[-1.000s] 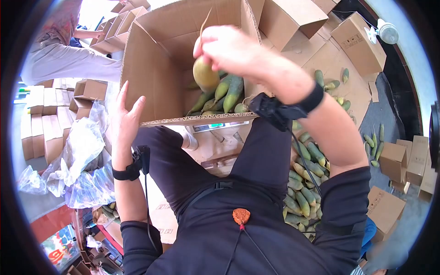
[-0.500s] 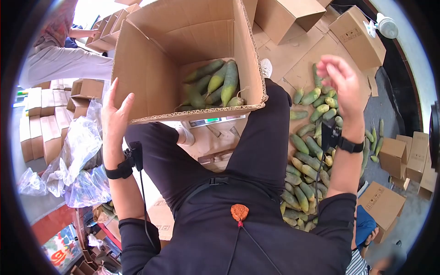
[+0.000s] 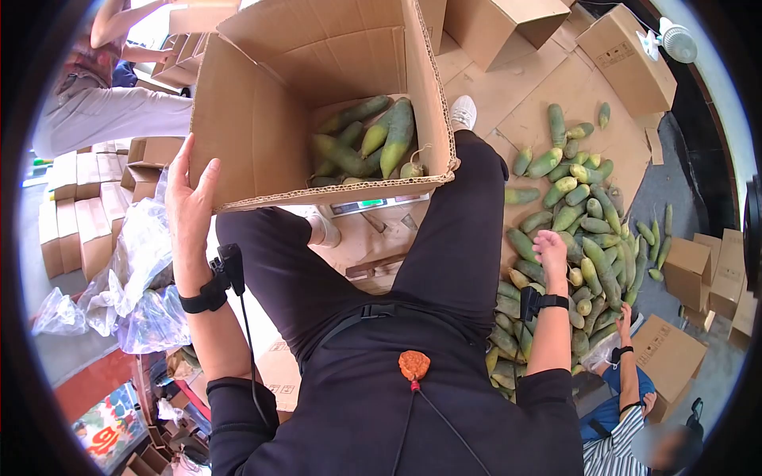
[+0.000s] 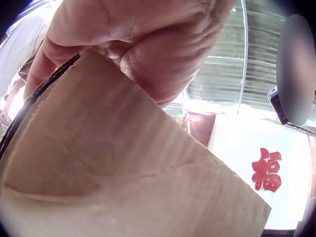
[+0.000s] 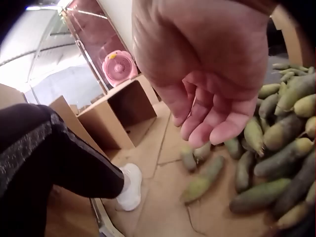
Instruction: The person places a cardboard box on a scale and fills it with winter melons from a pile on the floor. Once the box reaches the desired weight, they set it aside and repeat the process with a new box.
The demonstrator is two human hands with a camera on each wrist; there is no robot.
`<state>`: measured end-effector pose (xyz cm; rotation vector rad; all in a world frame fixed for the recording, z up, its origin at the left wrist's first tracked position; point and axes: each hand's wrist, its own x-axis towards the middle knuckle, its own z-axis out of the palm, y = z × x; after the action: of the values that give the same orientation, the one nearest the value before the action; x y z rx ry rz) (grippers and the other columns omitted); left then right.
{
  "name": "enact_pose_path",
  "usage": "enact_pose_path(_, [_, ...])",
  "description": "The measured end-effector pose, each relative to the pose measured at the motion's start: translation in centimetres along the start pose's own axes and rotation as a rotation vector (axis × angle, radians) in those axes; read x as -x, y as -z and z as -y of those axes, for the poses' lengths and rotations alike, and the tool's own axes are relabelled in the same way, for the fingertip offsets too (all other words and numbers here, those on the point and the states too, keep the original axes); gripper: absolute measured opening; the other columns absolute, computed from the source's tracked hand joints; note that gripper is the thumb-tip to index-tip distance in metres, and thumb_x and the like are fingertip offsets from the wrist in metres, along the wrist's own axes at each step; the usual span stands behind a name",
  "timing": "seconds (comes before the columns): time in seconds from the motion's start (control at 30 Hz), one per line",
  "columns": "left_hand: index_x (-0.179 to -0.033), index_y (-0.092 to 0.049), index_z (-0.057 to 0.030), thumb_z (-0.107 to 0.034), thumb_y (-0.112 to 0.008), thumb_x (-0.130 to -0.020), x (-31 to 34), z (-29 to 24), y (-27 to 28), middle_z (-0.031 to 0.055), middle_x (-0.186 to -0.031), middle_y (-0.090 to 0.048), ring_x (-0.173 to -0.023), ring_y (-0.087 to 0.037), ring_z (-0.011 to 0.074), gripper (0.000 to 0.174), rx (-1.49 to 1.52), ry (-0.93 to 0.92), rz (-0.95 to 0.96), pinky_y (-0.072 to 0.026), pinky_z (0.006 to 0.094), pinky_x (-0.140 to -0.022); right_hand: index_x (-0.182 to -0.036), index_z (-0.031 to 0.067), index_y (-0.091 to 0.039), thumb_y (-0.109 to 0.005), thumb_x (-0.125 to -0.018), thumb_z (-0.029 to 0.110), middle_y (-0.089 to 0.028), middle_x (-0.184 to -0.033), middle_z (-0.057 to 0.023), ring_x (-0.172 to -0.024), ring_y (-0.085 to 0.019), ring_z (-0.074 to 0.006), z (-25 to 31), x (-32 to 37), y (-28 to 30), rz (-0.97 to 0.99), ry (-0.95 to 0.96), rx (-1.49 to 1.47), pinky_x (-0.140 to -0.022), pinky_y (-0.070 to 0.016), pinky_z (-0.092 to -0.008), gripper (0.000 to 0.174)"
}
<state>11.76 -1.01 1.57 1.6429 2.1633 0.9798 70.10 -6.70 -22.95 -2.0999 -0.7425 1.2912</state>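
**Desk:** What are the hands doing on your feeds?

**Operator:** Nearest to me, the left hand [image 3: 190,198] lies flat on the outer side wall of the cardboard box [image 3: 254,135]; its fingers are straight and point up along the wall; it is released and grasps nothing. On the left wrist view I see the palm pressed to the cardboard close to an edge.

**Desk:** And the right?

**Operator:** The right hand [image 3: 550,252] hangs low at my right side, over the near part of the pile of green vegetables [image 3: 583,214]. On the right wrist view its fingers [image 5: 217,126] are loosely bent and the palm is bare; nothing is in it. I cannot tell whether the fingertips touch a vegetable or hover just above one.

**Desk:** Where does the box stand?

**Operator:** In front of my knees, on a scale [image 3: 373,208] whose display peeks out under the near edge; the flaps are up and the top is open; a load [image 3: 365,147] of the same vegetables lies on its bottom. My black trouser leg [image 3: 456,230] runs between box and pile and ends in a white shoe [image 3: 463,111].

**Desk:** Farther out?

**Operator:** The pile spreads over flattened cardboard [image 3: 587,87] to my right; another person's hand [image 3: 623,317] is at its near edge. Crumpled plastic bags [image 3: 143,262] lie to my left, with small boxes [image 3: 79,222] stacked beyond them; a small fan [image 3: 673,44] sits at the far right; a person in light trousers [image 3: 103,111] is at the far left.
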Motion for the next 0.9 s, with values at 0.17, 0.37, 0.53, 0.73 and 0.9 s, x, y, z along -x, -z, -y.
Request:
enact_pose_path(0.17, [-0.131, -0.048, -0.0005, -0.011, -0.064, -0.085, 0.0, -1.0, -0.3, 0.0148, -0.127, -0.053, -0.115, -0.051, 0.0213, 0.050, -0.004, 0.028, -0.038, -0.0388, 0.0320, -0.099, -0.103, 0.0087, -0.060, -0.052, -0.086, 0.010, -0.063, -0.087, -0.0019, -0.066, -0.058, -0.0107, -3.7, -1.8, -1.2, 0.021, -0.053, 0.064, -0.054, -0.0437, -0.0249, 0.019])
enact_pose_path(0.37, [-0.132, -0.047, -0.0005, -0.012, -0.063, -0.085, -0.5, 1.1, -0.8, 0.0147, -0.130, -0.052, -0.118, -0.050, 0.0224, 0.050, 0.010, -0.031, -0.038, -0.0365, 0.0326, -0.101, -0.101, 0.0076, -0.062, -0.056, -0.084, 0.008, -0.063, -0.083, -0.0025, -0.061, -0.060, -0.0131, -7.3, -5.3, -3.5, -0.002, -0.039, 0.152, -0.046, -0.0439, -0.0260, 0.018])
enact_pose_path(0.53, [-0.133, -0.045, -0.0005, -0.011, -0.060, -0.087, -0.1, -1.5, -1.3, 0.0157, -0.132, -0.050, -0.123, -0.046, 0.0241, 0.050, -0.091, -0.003, -0.025, -0.0324, 0.0340, -0.104, -0.099, 0.0082, -0.064, -0.058, -0.081, 0.012, -0.066, -0.088, -0.0114, -0.078, -0.063, -0.0264, -8.7, -9.4, -5.6, -0.088, 0.071, 0.485, -0.066, -0.0496, -0.0356, 0.020])
enact_pose_path(0.73, [-0.137, -0.041, -0.0006, -0.008, -0.055, -0.089, 0.1, -1.1, -1.3, 0.0136, -0.140, -0.042, -0.129, -0.038, 0.0225, 0.050, -0.075, 0.063, 0.013, -0.0272, 0.0343, -0.108, -0.111, 0.0119, -0.063, -0.061, -0.079, 0.014, -0.066, -0.098, -0.0163, -0.089, -0.064, -0.0312, -5.9, -13.2, -9.6, -0.064, 0.053, 0.679, -0.078, -0.0508, -0.0398, 0.032])
enact_pose_path(0.9, [-0.137, -0.042, -0.0020, -0.011, -0.054, -0.089, 0.0, -2.0, -1.6, 0.0127, -0.141, -0.042, -0.131, -0.037, 0.0229, 0.050, -0.104, 0.127, 0.026, -0.0256, 0.0347, -0.109, -0.128, 0.0137, -0.052, -0.058, -0.084, 0.015, -0.062, -0.102, -0.0098, -0.075, -0.061, -0.0167, -5.4, -16.6, -15.1, 0.182, -0.412, 0.025, -0.059, -0.0498, -0.0346, 0.044])
